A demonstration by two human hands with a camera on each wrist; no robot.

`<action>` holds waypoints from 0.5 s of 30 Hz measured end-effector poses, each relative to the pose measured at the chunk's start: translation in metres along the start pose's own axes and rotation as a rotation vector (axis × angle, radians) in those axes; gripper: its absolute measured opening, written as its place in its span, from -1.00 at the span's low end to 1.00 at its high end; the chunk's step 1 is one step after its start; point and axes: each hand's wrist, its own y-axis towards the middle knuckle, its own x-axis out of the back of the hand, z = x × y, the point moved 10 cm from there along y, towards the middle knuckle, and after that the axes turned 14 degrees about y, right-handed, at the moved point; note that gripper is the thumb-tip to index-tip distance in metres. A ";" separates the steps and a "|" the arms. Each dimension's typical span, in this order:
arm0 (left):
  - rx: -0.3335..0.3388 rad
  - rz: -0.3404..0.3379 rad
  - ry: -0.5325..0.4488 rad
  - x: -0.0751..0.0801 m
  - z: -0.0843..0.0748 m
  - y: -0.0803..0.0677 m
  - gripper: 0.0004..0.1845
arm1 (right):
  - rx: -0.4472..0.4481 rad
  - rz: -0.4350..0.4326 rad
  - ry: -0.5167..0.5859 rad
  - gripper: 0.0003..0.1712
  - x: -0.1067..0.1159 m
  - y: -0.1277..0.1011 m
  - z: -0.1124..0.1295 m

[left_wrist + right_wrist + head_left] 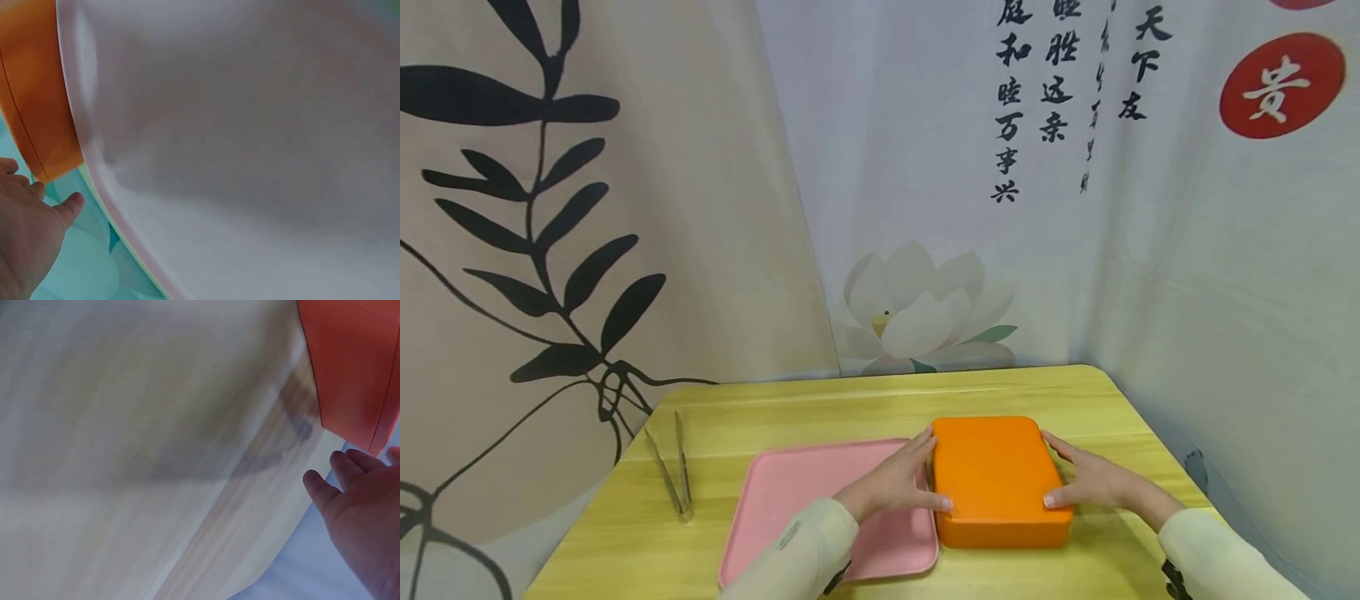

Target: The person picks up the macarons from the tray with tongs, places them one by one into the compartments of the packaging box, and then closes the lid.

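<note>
Both my hands on the orange box, right half of the table.

Left to right: metal tongs [672,468] lie near the table's [820,408] left edge, well apart from the rest. A pink tray [790,492] sits next, touching or just beside the box. My left hand [901,482] rests flat against the left side of the orange box [997,475], fingers straight, thumb on top. The box is rectangular, rounded corners, smooth matte lid, closed, a thin seam along the side. My right hand [1090,479] presses the right side likewise, fingers straight.
</note>
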 end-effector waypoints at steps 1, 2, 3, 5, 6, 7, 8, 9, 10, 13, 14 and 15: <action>-0.007 0.001 -0.003 -0.001 -0.002 -0.002 0.21 | 0.010 0.016 0.011 0.31 -0.002 -0.002 0.001; -0.014 0.004 -0.003 -0.002 -0.003 -0.004 0.21 | 0.016 0.033 0.024 0.30 -0.005 -0.003 0.001; -0.018 0.007 0.003 -0.003 -0.004 -0.005 0.21 | 0.022 0.045 0.028 0.29 -0.007 -0.004 0.002; -0.026 0.009 0.005 -0.006 -0.006 -0.007 0.21 | 0.023 0.066 0.042 0.28 -0.011 -0.006 0.002; -0.025 0.010 0.006 -0.007 -0.006 -0.008 0.21 | 0.020 0.069 0.039 0.28 -0.012 -0.006 0.002; -0.022 0.015 0.007 -0.008 -0.006 -0.008 0.21 | 0.016 0.064 0.044 0.29 -0.013 -0.006 0.002; -0.021 0.013 0.008 -0.009 -0.006 -0.008 0.21 | 0.010 0.059 0.038 0.29 -0.013 -0.007 0.002; -0.021 0.012 0.010 -0.010 -0.005 -0.009 0.21 | 0.008 0.055 0.031 0.29 -0.013 -0.007 0.001; -0.019 0.011 0.009 -0.011 -0.005 -0.008 0.21 | 0.000 0.050 0.031 0.29 -0.012 -0.007 0.001; -0.011 0.007 -0.002 -0.012 -0.005 -0.008 0.21 | -0.017 0.035 0.027 0.29 -0.011 -0.008 -0.001; -0.009 0.006 -0.010 -0.012 -0.006 -0.008 0.21 | -0.020 0.037 0.034 0.28 -0.011 -0.009 -0.002; -0.005 0.008 -0.014 -0.013 -0.006 -0.008 0.21 | -0.023 0.041 0.043 0.28 -0.012 -0.009 -0.003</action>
